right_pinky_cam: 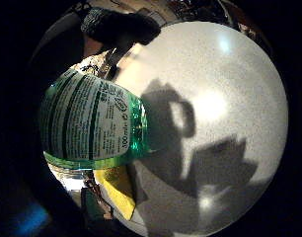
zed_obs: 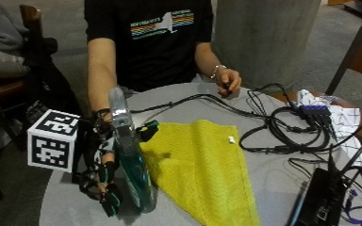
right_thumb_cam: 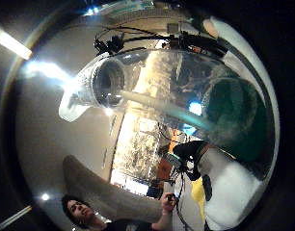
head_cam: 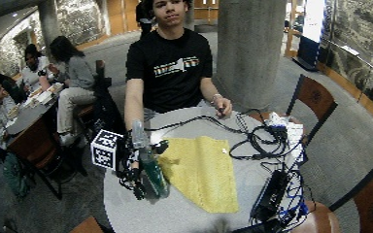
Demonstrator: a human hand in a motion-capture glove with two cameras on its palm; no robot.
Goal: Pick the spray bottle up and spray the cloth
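Outside view: on the round table (zed_obs: 74, 207), the yellow cloth (zed_obs: 200, 169) lies flat, just beside the spray bottle (zed_obs: 131, 160). The bottle stands upright at the cloth's edge. My gloved right hand (zed_obs: 105, 181) wraps its green lower body, fingers curled round it. Step in hand: grasping before the lift. Next I judge: raise it, aim the nozzle at the cloth, reach the trigger.
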